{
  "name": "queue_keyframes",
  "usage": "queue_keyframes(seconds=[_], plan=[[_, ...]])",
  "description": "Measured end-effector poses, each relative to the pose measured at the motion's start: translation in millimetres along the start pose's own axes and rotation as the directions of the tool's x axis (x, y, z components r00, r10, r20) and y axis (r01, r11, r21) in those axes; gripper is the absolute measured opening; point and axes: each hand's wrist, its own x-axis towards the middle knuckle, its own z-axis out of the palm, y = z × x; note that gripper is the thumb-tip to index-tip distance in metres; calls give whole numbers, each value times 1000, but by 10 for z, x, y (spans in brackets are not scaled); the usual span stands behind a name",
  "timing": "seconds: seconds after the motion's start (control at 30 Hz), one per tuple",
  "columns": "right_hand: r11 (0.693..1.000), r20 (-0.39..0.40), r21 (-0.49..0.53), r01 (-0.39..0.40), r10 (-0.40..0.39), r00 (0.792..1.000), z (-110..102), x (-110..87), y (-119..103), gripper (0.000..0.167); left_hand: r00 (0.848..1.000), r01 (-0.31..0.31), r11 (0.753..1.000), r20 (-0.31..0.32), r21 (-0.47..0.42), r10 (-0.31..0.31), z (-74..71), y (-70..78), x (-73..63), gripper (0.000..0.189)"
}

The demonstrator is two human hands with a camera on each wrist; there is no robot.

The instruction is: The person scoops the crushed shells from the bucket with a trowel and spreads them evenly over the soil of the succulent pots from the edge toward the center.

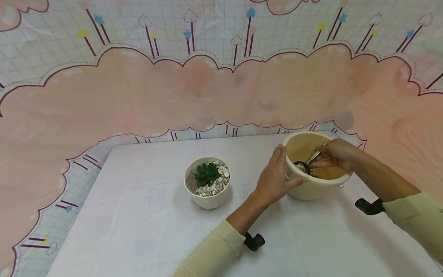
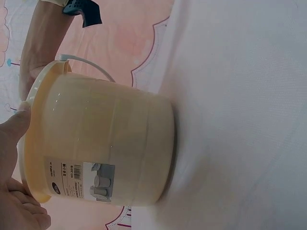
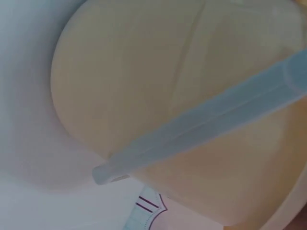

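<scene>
A cream plastic bucket stands at the right of the white table, a printed label on its side in the left wrist view. My left hand grips its near-left rim, thumb along the front and fingers down the left side. Inside the bucket, my right hand holds a metal scoop by its handle. Pale pebbles show in the scoop's round bowl, which is low against the near inner wall. In the right wrist view, the bucket's carrying handle crosses its outer side; the right hand is hidden there.
A white pot stands left of the bucket with a green succulent in it. White pebbles cover its right and front; bare brown soil shows at left. A patterned cloth hangs behind the white table.
</scene>
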Motion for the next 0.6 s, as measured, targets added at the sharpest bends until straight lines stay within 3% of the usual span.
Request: queue_keyframes(seconds=[0.33, 0.6], plan=[[988, 12, 152, -25, 23, 1000, -122, -97, -53, 45, 1000, 3, 1000, 11, -2, -3, 10, 0, 2, 113], [952, 7, 305, -6, 4, 1000, -193, -144, -68, 48, 1000, 0, 1000, -2, -2, 0, 1, -11, -1, 112]])
